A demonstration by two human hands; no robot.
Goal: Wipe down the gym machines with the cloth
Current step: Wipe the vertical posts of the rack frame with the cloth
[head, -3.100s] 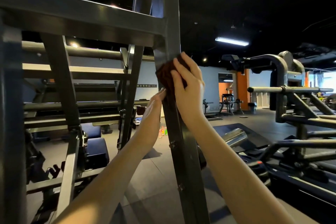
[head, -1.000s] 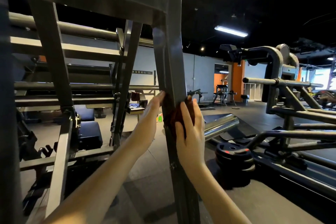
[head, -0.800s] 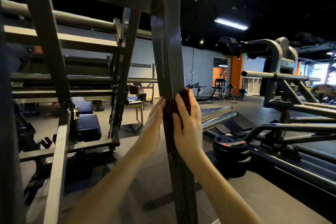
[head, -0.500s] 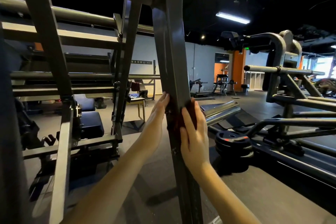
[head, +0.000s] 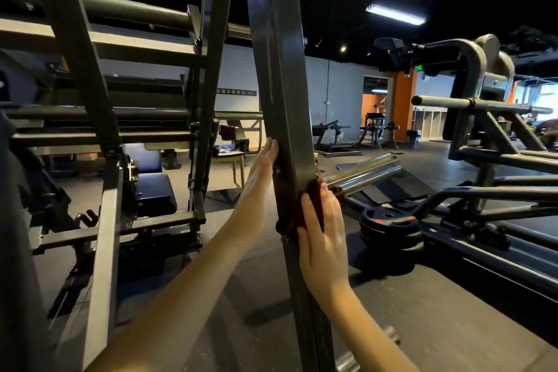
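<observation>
Right hand (head: 324,238) presses cloth (head: 289,222) to post (head: 287,100); left hand (head: 259,178) touches post.

Dark red-brown cloth (head: 288,219) seen under the right hand (head: 324,238), dark grey post (head: 287,100) beside it, black plates (head: 389,225) marked with red to its right, orange pillar (head: 404,106) beyond

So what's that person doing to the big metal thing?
A person is wiping down a gym machine, working on its slanted grey steel post. Their right hand presses a dark red cloth flat against it. Their left hand rests with straight fingers on the post's other side. A stack of weight plates lies on the floor to the right.
</observation>
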